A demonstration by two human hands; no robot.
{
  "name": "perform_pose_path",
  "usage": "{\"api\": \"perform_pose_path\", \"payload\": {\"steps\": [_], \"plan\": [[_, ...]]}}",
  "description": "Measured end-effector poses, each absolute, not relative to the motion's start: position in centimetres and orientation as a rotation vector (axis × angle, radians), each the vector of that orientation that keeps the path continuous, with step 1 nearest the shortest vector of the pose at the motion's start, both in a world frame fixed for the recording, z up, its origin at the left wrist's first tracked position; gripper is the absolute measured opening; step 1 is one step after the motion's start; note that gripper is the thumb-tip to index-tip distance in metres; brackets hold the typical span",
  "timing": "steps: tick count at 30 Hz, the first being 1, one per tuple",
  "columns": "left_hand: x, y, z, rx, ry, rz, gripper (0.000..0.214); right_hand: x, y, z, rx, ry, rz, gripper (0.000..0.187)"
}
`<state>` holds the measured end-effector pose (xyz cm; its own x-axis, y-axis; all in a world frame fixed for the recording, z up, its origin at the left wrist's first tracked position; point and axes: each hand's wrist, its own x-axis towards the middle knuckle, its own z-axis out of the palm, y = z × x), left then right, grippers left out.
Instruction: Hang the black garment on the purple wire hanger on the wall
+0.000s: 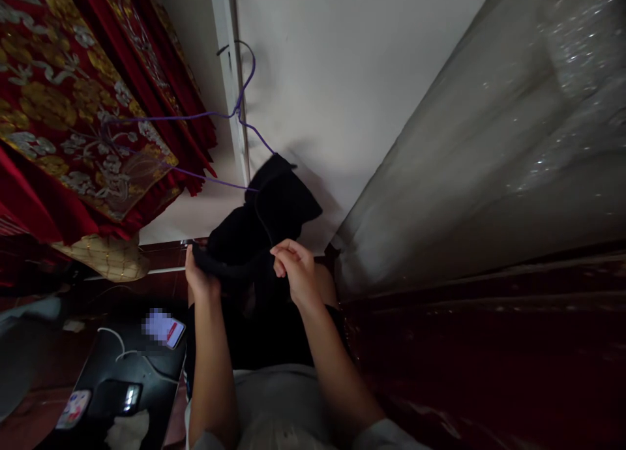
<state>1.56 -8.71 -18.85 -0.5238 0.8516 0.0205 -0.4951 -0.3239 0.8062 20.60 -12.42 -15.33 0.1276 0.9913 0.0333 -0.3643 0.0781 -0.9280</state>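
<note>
A black garment (288, 202) hangs from one end of a purple wire hanger (238, 114), its dark folds hard to tell apart. The hanger's hook goes over a white rail. My left hand (200, 277) grips the garment's lower left part, fingers mostly hidden behind the cloth. With fingertips pinched together, my right hand (296, 264) holds the garment's edge at the lower right. Between the two hands the cloth sags a little.
Red cloth with gold and silver embroidery (73, 104) hangs at upper left. A black bench (147, 375) at lower left bears a lit phone (172, 332), a white cable (147, 359) and other small things. A grey plastic-wrapped bulk (464, 143) stands at right.
</note>
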Motion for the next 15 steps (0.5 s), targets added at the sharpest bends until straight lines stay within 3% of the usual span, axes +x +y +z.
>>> {"api": "perform_pose_path", "payload": {"steps": [7, 11, 15], "plan": [[5.7, -11.7, -13.9, 0.989, 0.932, 1.852, 0.033, 20.4, -11.6, -17.9, -1.082, -1.045, 1.332, 0.015], [8.0, -13.4, -13.1, 1.268, 1.019, 1.778, 0.026, 19.4, -12.5, -17.7, -0.862, -1.227, 1.374, 0.043], [7.5, -13.4, -12.4, 1.495, 1.021, 1.798, 0.025, 18.4, -12.9, -16.0, -0.829, -1.269, 1.377, 0.038]]}}
